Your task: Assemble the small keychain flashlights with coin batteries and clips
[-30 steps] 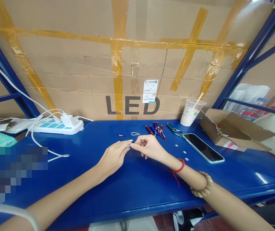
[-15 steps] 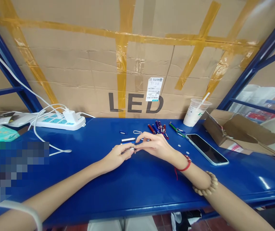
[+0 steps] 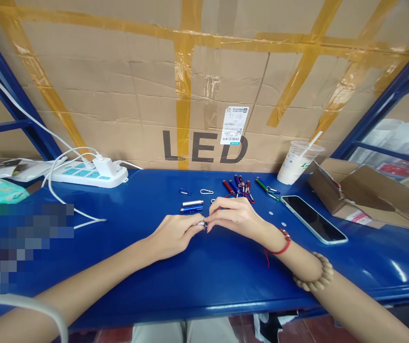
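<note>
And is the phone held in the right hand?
No, the phone lies on the blue table, while the right hand is at the small silver piece in the left hand.

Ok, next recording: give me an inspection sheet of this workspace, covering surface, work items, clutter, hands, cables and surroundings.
Surface: blue tabletop, glossy, with light reflections.
Work items: small metal piece in hand; silver tube and blue tube lying beyond; blue carabiner, silver carabiner, coloured tube cluster, green tube and two pale discs.
Clutter: phone, cup with straw, small open carton, all on the right.
Hands: left hand grips the small metal piece; right hand has fingertips at its end, pinch unclear.
Cables: white cable loops beside the power strip.
Surroundings: large taped carton marked LED behind; blue frame at both sides.
</note>
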### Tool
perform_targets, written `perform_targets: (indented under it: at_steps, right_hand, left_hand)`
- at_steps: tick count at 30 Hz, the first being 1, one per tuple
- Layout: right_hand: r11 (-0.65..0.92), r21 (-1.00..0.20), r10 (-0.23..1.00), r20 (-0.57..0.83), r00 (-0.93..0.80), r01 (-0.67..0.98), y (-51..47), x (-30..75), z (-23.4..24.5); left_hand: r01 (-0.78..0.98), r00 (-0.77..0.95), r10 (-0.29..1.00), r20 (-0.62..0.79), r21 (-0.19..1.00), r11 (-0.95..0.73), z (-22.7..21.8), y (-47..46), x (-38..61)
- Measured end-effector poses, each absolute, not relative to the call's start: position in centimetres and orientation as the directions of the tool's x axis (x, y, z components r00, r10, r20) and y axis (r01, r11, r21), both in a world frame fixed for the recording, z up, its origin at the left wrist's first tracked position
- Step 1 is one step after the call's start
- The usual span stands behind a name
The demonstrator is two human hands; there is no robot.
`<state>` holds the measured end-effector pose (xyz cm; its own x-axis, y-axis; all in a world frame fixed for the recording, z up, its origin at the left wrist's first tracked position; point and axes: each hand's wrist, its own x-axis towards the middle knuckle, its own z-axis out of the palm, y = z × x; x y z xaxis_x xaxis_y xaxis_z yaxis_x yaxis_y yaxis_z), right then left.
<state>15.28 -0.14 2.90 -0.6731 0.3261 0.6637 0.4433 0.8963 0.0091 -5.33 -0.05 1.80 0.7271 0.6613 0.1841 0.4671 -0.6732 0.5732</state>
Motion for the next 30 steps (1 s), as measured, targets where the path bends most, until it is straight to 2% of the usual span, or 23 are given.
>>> perform_targets:
  at_steps: [2,7,15,22,30]
  right_hand:
    - [0.892,-0.009,0.325,0.709,-0.626,0.452,-0.1,15.3,2.8]
    - [0.884,-0.047,0.325,0.778,-0.538,0.466,-0.3,15.1,2.7]
    - [0.883,-0.093,0.359,0.765,-0.535,0.461,-0.7,14.6,2.9]
    - [0.838,-0.349,0.521,0.739,-0.426,0.419,-0.8,13.8,1.5]
    - [0.715,-0.579,0.693,0.66,-0.29,0.392,-1.2,12.7,2.0]
  left_hand:
    - [0.525,0.693,0.683,0.233,0.486,-0.699,1.9,-0.3,-5.3]
    - [0.478,0.67,0.701,0.243,0.581,-0.658,1.8,-0.5,-5.0]
    - [0.439,0.722,0.654,0.225,0.582,-0.685,1.3,-0.7,-5.2]
    - [0.551,0.674,0.697,0.245,0.46,-0.696,0.8,-1.1,-5.2]
    - [0.662,0.654,0.714,0.251,0.268,-0.7,0.7,-1.1,-5.1]
